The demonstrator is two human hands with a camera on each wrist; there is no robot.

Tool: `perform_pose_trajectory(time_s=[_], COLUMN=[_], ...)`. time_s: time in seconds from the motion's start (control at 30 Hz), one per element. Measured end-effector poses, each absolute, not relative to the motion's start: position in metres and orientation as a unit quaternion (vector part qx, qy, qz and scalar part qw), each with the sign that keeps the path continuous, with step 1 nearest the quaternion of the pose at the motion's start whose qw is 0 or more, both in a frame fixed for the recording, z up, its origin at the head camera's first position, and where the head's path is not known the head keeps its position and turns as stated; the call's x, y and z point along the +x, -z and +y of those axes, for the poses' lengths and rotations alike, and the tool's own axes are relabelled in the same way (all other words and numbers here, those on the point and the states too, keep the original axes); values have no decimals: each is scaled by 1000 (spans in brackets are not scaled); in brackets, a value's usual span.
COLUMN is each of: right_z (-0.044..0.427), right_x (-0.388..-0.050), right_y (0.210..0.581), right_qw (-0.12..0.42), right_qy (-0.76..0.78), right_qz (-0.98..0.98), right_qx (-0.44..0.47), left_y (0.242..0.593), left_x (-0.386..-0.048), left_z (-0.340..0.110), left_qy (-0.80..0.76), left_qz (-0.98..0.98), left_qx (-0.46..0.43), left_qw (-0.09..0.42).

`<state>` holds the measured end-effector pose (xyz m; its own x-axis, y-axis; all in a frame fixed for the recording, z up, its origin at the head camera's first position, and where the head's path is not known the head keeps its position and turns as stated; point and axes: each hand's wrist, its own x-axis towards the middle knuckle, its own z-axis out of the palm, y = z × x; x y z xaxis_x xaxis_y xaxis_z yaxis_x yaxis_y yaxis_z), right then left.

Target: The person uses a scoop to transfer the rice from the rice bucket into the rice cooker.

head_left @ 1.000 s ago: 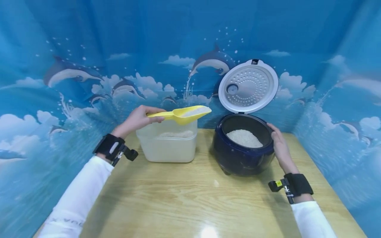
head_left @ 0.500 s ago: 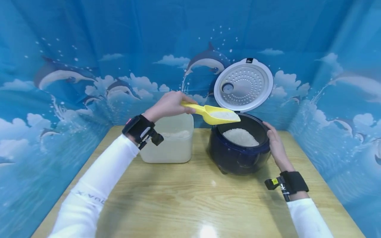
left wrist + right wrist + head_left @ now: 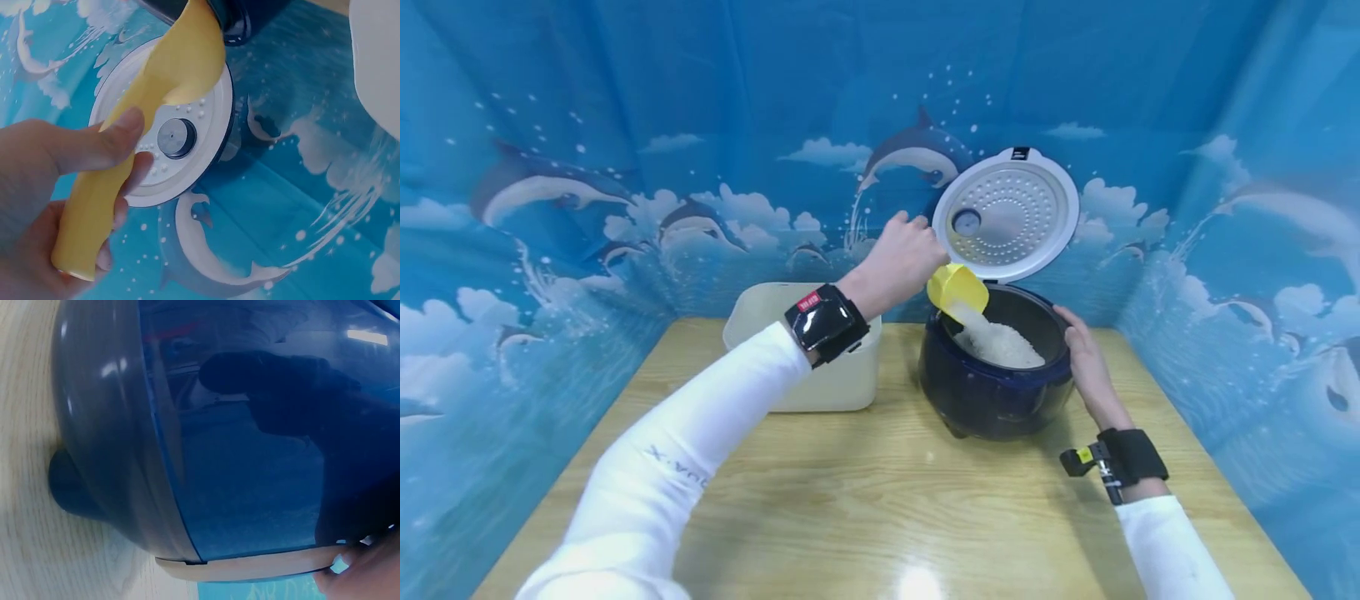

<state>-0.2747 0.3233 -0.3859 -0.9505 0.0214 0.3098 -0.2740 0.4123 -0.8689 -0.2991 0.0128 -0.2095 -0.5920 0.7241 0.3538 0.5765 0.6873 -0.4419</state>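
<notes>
My left hand (image 3: 904,257) grips the handle of a yellow scoop (image 3: 957,287), which is tipped over the left side of a dark blue rice cooker (image 3: 996,404). White rice (image 3: 1007,346) slides from the scoop onto the rice in the cooker's pot. In the left wrist view, thumb and fingers wrap round the scoop's handle (image 3: 94,212). My right hand (image 3: 1090,367) rests against the cooker's right side, its fingers along the rim. Only a bit of that hand (image 3: 365,569) shows in the right wrist view, beside the cooker's glossy wall (image 3: 250,475).
A pale plastic bin (image 3: 827,387) stands left of the cooker, partly behind my left forearm. The cooker's silver lid (image 3: 1018,217) stands raised at the back. Everything is on a wooden table (image 3: 850,492), with a dolphin-print curtain (image 3: 760,108) around it.
The left hand has moved right from above the bin to the cooker, carrying the filled scoop, and has turned it over so rice falls out. The right hand stays on the cooker.
</notes>
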Motion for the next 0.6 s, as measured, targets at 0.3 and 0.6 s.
perform_pose_trajectory(time_s=[0.3,0.6], right_z=[325,324], right_x=[-273,-274], right_y=[385,386], right_qw=[137,133], right_qy=[-534,-531], right_qz=[-831,-834], right_qx=[75,73], left_y=[215,228], left_x=[-297,-307], left_z=[11,-12], left_qy=[-216,-28], left_qz=[-823,-901], left_qx=[-407,-380], left_qw=[333,207])
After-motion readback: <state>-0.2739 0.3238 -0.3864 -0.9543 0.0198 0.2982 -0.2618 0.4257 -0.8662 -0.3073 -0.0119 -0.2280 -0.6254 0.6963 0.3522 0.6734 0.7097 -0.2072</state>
